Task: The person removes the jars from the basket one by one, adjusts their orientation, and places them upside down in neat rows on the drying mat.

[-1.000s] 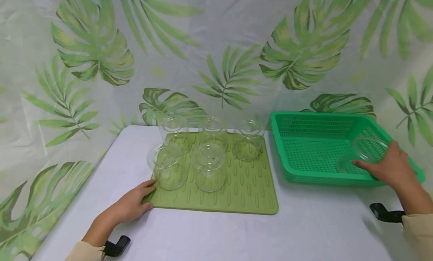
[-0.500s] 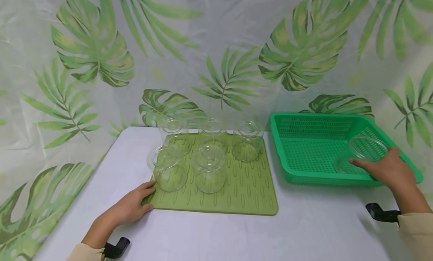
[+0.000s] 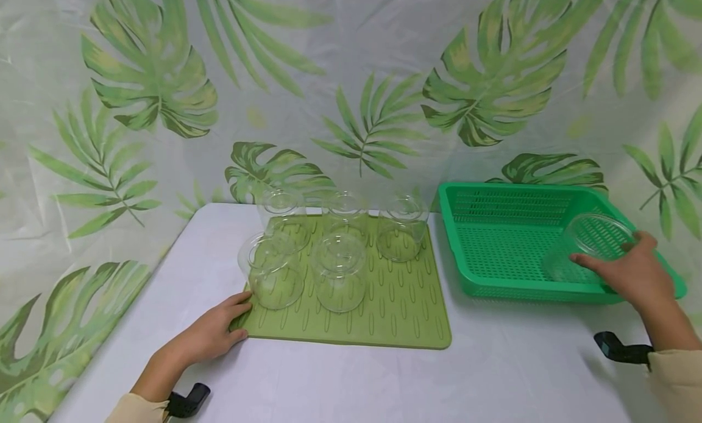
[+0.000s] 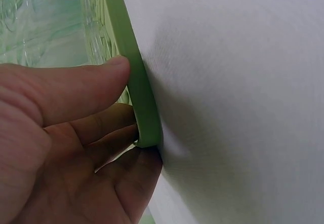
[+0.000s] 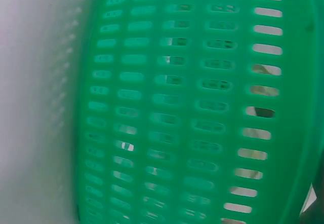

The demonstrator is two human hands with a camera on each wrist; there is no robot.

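In the head view my right hand (image 3: 638,270) reaches over the front right of the green basket (image 3: 471,280). It grips a clear, round, see-through jar (image 3: 576,252) near the rim, thumb on the near side and fingers at the right. The jar leans inside the basket. Neither this hand nor the jar shows clearly in the right wrist view, which the basket's slotted wall (image 5: 192,97) fills. My left hand (image 3: 211,328) holds the near left corner of the green ridged drying mat (image 3: 406,313); in the left wrist view its thumb (image 4: 101,84) and fingers bracket the mat's edge (image 4: 139,87).
Several similar clear jars stand on the mat: a back row ending at a right jar (image 3: 401,231), and a front row with a left jar (image 3: 274,277) and a middle jar (image 3: 339,277). A leaf-print curtain (image 3: 378,33) hangs behind the white-covered table (image 3: 384,386).
The jar in my right hand has risen slightly and its rim has tipped a little, with the fingers shifting at the rim. My left hand and the jars on the mat stay put.
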